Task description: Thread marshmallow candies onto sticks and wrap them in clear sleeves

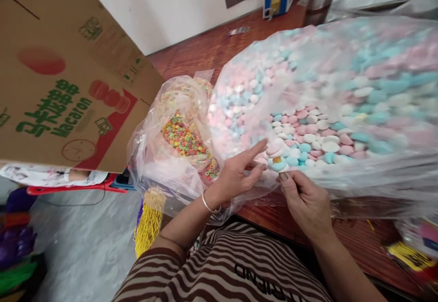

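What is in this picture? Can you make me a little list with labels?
Place: wooden table by a white wall
Big bag: clear plastic bag full of pink, blue and white pastel pieces
Small bag: second clear bag of colourful rings, left of the big one
Left hand: at the big bag's open edge, fingers pinching the plastic
Right hand: at the same edge, thumb beside a blue piece
Box: cardboard box on the left
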`<state>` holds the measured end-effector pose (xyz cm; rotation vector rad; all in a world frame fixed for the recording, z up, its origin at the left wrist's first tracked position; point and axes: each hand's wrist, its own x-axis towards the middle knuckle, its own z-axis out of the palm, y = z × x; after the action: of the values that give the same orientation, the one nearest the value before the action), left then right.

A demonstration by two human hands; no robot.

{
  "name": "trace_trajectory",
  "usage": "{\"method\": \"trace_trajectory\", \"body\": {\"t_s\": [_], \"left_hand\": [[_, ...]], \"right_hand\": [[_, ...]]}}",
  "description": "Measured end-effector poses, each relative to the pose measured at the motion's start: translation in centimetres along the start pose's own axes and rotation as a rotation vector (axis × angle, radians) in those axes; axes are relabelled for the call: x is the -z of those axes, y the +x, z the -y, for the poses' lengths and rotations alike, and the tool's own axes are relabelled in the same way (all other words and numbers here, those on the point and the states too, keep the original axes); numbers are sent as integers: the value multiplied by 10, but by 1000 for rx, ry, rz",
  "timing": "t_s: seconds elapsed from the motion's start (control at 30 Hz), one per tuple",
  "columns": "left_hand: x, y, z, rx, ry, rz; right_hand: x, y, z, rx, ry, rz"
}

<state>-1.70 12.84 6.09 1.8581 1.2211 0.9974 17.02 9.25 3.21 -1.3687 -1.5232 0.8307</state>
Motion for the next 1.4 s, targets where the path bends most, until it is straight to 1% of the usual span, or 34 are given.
{"method": "trace_trajectory", "body": {"t_s": [0.03, 0.07, 0.13, 0.17, 0.23, 0.3, 0.33, 0.4, 0.47, 0.5, 0.67, 0.7, 0.77, 0.83, 0.93, 1.07, 1.13, 1.3, 1.37, 1.4], "left_hand": [[15, -11, 5, -13, 87, -89], [31, -20, 12, -20, 175, -203], [67, -31, 34, -1, 390, -399], [86, -32, 48, 36, 492, -471], [122, -29, 77, 147, 665, -489], [149, -19, 105, 241, 788, -460], [159, -14, 117, 282, 831, -434], [171, -2, 137, 315, 880, -363], [175, 5, 150, 317, 884, -322], [176, 7, 154, 317, 864, -330], [178, 2, 161, 397, 616, -467], [179, 0, 161, 401, 612, -480], [180, -2, 162, 373, 681, -483], [179, -1, 162, 319, 785, -444], [176, 3, 161, 260, 911, -320], [170, 5, 157, 242, 1033, -143], [169, 7, 157, 257, 1033, -117], [175, 17, 164, 348, 784, -241], [178, 19, 163, 350, 758, -263], [179, 18, 161, 355, 729, -295]], "right_hand": [[-4, -1, 3, 31, -5, 14], [-8, -3, 7, 59, -6, 28], [-16, -5, 16, 113, 6, 64], [-21, -5, 20, 137, 15, 87], [-31, -6, 27, 176, 29, 135], [-41, -5, 31, 202, 33, 172], [-45, -5, 32, 209, 31, 184], [-53, -3, 34, 213, 22, 202], [-58, -1, 35, 204, 8, 216], [-60, 0, 36, 196, 2, 222], [-72, 7, 44, 180, 1, 285], [-76, 9, 46, 185, 2, 311], [-84, 11, 50, 196, 11, 363], [-92, 13, 53, 201, 23, 405], [-99, 13, 55, 194, 32, 421], [-101, 12, 52, 168, 19, 416], [-101, 11, 49, 146, 8, 420], [-102, 9, 46, 102, -12, 451], [-101, 9, 45, 95, -10, 454], [-101, 9, 45, 91, -8, 454]]}}
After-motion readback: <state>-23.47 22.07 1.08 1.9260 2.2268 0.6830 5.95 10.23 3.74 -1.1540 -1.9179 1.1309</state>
